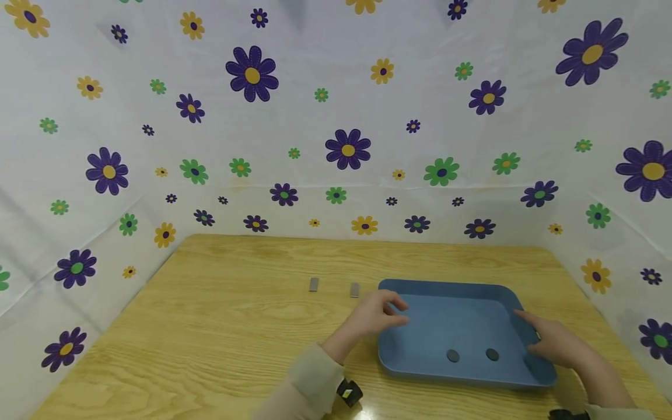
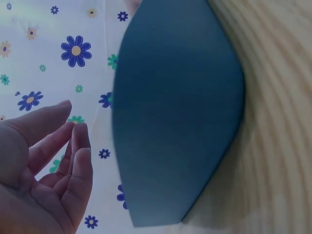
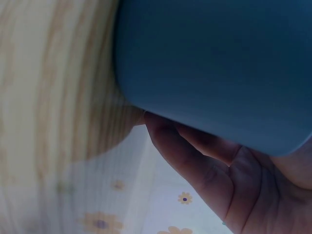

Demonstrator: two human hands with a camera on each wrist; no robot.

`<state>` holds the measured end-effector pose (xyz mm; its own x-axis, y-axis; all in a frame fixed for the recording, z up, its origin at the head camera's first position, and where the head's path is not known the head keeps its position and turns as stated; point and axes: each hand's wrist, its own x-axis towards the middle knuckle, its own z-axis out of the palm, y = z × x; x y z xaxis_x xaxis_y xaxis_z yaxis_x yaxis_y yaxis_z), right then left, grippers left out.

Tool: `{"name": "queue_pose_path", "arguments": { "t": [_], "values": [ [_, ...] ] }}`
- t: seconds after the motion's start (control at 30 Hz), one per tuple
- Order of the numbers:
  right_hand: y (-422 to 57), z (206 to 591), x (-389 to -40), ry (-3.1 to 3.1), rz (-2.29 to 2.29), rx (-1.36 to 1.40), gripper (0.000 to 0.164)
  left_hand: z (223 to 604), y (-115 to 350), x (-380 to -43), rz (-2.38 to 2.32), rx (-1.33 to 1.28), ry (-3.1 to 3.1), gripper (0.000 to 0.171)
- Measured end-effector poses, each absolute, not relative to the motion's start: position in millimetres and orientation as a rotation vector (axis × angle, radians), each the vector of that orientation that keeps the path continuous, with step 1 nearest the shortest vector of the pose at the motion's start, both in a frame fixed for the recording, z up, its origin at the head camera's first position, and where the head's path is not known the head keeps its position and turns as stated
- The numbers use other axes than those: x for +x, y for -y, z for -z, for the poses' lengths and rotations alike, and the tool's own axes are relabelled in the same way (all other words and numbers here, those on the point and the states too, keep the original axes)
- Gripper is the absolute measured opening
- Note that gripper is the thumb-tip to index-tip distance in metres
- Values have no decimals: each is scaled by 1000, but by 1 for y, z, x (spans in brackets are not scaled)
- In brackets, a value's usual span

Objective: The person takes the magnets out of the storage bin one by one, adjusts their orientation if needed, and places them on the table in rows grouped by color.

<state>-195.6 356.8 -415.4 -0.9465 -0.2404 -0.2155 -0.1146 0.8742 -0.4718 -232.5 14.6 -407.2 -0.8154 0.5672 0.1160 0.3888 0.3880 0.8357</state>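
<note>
A blue rectangular tray (image 1: 446,312) lies on the wooden table, with two dark round discs, one disc (image 1: 453,355) left of the other disc (image 1: 492,354), on its floor near the front. My left hand (image 1: 371,315) hovers at the tray's left side, thumb and fingers apart and loosely bent, holding nothing. In the left wrist view that hand (image 2: 53,170) stands clear of the tray's wall (image 2: 180,112). My right hand (image 1: 559,341) grips the tray's right rim. In the right wrist view its fingers (image 3: 190,161) bend along the tray's wall (image 3: 214,73); part of the thumb is hidden.
Two small grey rectangular pieces lie left of the tray, one piece (image 1: 313,284) farther left than the other piece (image 1: 354,290). A white flower-print cloth (image 1: 294,122) surrounds the back and sides of the wooden table (image 1: 210,326).
</note>
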Motion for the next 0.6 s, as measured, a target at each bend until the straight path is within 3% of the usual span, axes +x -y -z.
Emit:
{"name": "queue_pose_path", "arguments": {
  "t": [0.6],
  "values": [
    [-357, 417, -197, -2784, 645, -268, 65, 421, -56, -228, -1378, 859, -2444, 19]
  ]
}}
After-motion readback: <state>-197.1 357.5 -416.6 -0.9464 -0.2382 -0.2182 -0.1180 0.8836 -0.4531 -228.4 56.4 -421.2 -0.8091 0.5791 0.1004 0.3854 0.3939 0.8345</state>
